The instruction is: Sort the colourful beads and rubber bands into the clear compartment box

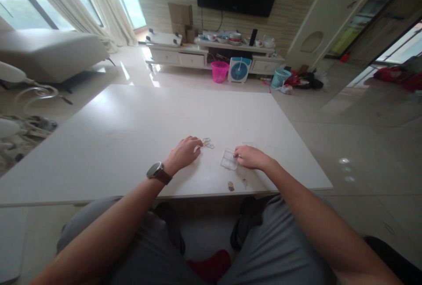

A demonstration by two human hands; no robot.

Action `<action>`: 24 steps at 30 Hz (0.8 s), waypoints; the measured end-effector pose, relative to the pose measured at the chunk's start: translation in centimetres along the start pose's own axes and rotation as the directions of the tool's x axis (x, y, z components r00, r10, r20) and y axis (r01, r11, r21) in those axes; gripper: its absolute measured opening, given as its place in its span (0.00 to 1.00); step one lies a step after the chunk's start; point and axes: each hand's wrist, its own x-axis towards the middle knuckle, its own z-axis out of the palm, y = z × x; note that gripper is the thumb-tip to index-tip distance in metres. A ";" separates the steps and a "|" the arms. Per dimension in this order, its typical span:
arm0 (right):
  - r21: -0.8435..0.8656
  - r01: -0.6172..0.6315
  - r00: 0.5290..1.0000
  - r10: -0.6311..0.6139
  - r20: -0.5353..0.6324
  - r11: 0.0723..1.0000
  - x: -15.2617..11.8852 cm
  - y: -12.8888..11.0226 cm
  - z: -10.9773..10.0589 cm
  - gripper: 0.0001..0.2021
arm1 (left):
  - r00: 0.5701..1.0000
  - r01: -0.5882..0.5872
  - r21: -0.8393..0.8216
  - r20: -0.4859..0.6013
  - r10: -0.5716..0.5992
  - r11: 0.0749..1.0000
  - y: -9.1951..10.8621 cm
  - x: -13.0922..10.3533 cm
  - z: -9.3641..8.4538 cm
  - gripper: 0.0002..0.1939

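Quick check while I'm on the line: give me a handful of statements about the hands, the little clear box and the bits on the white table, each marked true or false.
1. The right hand touches the small clear box. True.
2. The left hand is at the small rings on the white table. True.
3. The left wrist is bare. False: it wears a watch.
4. The clear box lies left of the rings. False: it lies to their right.
5. Two small items lie near the table's front edge. True.
6. The basket under the TV stand is yellow. False: the basket is pink.
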 end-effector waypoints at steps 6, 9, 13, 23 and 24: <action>0.373 0.097 0.990 -0.052 -0.128 0.923 -0.4 -0.3 -1.3 0.17 | 0.995 0.093 -0.296 0.000 -0.098 0.951 0.9 0.0 0.9 0.11; 0.624 0.123 0.991 -0.069 -0.111 0.772 -0.6 -1.4 -1.5 0.16 | 0.987 0.162 -0.646 0.096 -0.130 0.746 2.4 0.2 2.0 0.15; 0.759 0.173 0.984 -0.133 -0.115 0.627 -0.5 -3.0 -1.0 0.15 | 0.976 0.217 -0.879 0.191 -0.103 0.424 3.9 0.3 3.2 0.26; 0.835 0.094 0.995 -0.081 -0.060 0.543 -0.3 -4.2 -0.2 0.17 | 0.935 0.313 -0.883 0.221 -0.278 0.350 3.7 -0.1 3.2 0.21; 0.845 0.083 0.996 -0.069 -0.055 0.528 -0.3 -4.3 -0.2 0.17 | 0.931 0.318 -0.886 0.226 -0.285 0.336 3.7 -0.1 3.1 0.21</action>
